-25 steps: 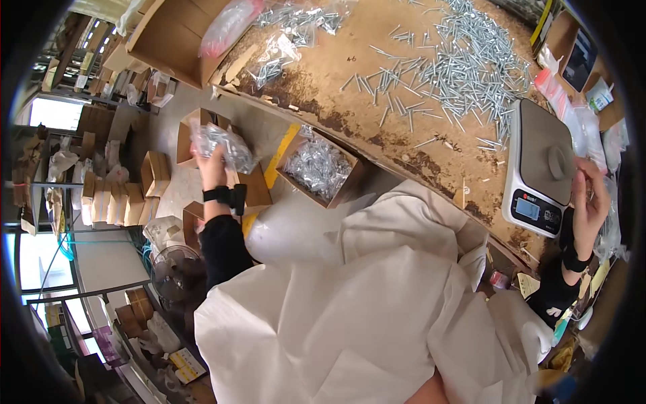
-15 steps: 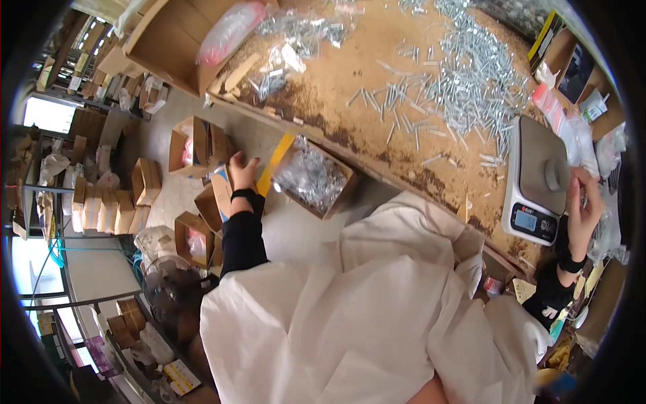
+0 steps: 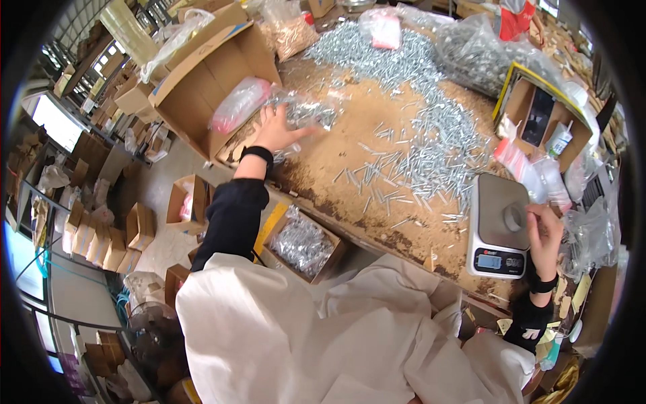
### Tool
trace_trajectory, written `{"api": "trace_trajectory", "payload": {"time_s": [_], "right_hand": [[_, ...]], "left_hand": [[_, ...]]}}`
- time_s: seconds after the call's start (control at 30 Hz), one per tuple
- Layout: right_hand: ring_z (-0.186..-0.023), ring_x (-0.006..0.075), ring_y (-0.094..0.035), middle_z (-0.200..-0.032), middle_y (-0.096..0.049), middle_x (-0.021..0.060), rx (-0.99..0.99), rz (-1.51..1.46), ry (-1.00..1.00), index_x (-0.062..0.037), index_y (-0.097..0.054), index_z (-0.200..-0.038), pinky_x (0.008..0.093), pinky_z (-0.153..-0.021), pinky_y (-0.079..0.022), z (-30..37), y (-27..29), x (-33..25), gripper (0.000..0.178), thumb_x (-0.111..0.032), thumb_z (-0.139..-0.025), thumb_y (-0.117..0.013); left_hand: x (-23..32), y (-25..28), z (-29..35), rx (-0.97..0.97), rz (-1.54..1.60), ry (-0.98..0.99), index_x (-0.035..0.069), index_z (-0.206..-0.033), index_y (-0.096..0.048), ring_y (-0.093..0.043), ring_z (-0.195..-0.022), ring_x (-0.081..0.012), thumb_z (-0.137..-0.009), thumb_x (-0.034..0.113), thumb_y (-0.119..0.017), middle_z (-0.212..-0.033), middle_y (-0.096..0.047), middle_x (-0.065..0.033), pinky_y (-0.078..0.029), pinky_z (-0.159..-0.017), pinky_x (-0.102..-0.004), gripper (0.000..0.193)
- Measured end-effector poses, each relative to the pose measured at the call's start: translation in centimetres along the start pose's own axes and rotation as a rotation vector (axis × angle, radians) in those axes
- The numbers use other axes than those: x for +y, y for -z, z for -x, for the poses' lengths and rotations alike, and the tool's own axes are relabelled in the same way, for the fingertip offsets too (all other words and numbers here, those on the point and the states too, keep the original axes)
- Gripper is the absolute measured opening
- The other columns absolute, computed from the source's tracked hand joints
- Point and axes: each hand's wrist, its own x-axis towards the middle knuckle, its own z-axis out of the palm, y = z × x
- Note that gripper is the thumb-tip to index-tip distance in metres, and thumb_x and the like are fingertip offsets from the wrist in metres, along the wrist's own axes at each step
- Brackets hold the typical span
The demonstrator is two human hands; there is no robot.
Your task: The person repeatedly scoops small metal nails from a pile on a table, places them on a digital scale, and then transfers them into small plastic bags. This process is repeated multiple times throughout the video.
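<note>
My left hand (image 3: 277, 129) is open with its fingers spread, above clear plastic bags of metal pieces (image 3: 313, 111) at the table's left side. A filled clear bag with a red edge (image 3: 241, 106) lies just beyond it. At the right, my right hand (image 3: 546, 234) rests beside a digital scale (image 3: 499, 202), its fingers loosely bent and nothing visible in them. Its fingertips are near a grey ring-shaped piece (image 3: 513, 219) on the scale's steel pan. A large heap of loose silvery screws or pins (image 3: 437, 145) spreads across the table (image 3: 336, 151) between my hands.
A large open cardboard box (image 3: 215, 74) stands at the table's left edge. Below the edge is a box of bagged metal pieces (image 3: 303, 246). A yellow-edged box (image 3: 542, 111) with a phone stands far right. Another person in red (image 3: 517, 19) shows at the back.
My left hand has gone from above the boxes beside the table up and over to the bags on the tabletop. My view has shifted; my right hand stays by the scale.
</note>
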Motion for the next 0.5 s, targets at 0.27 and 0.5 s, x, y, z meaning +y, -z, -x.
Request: {"api": "trace_trajectory", "payload": {"time_s": [0.27,0.5], "right_hand": [[-0.066,0.0249,-0.061,-0.080,-0.065,0.0134,0.017,-0.050,0.022,0.0019,-0.066,-0.089,0.0326,-0.062,-0.046,-0.6,-0.1,-0.8,0.005,-0.001,-0.085,-0.063],[-0.060,0.0259,-0.061,-0.075,-0.065,0.0120,-0.041,-0.037,0.039,-0.0003,-0.067,-0.086,0.0344,-0.059,-0.046,-0.8,0.3,-1.7,0.004,-0.003,-0.083,-0.065]], "left_hand": [[-0.8,-1.9,-11.1,-0.113,-0.037,0.184,0.003,-0.156,-0.023,-0.015,-0.149,-0.0443,-0.053,0.094,-0.062,-0.160,-0.016,-0.0290,-0.017,-0.121,-0.0503,0.143],[-0.4,-3.6,-12.2,-0.329,0.028,0.085,0.010,-0.154,-0.034,-0.024,-0.146,-0.0472,-0.055,0.096,-0.057,-0.155,-0.026,-0.0346,-0.021,-0.119,-0.0510,0.133]]}}
